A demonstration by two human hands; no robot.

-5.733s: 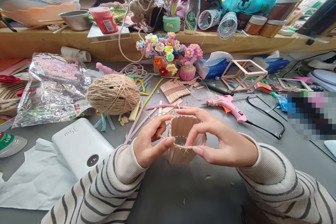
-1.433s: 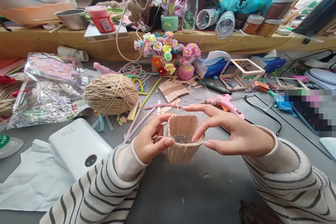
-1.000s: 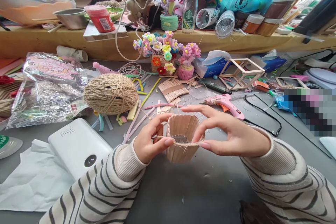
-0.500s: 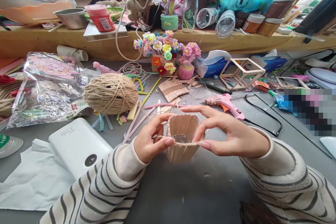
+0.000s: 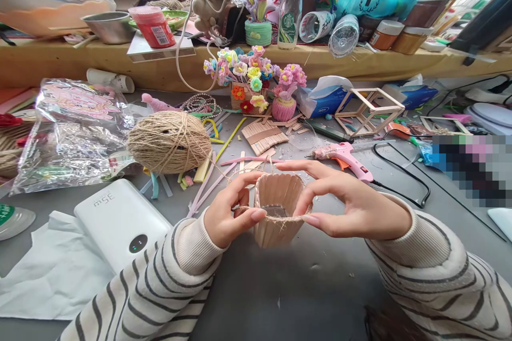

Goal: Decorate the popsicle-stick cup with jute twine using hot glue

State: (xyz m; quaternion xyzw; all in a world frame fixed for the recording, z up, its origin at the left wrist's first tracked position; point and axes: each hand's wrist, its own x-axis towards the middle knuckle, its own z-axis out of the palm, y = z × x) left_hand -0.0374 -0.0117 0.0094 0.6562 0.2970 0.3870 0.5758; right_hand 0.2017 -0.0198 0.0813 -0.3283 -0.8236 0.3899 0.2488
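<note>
Between my hands, above the grey table, is a small basket made of wooden sticks, its open top tilted toward me. Twine runs along its near rim. My left hand pinches the rim at the left, thumb on the twine. My right hand grips the right side of the rim, with thumb outside and a finger reaching inside. A strand of twine leads from near my left hand to the large twine ball at the back left.
A white power bank lies left of my left arm. Behind my right hand are a pink glue gun with its black cord and a stick frame. Bundled sticks and pipe-cleaner flowers stand farther back.
</note>
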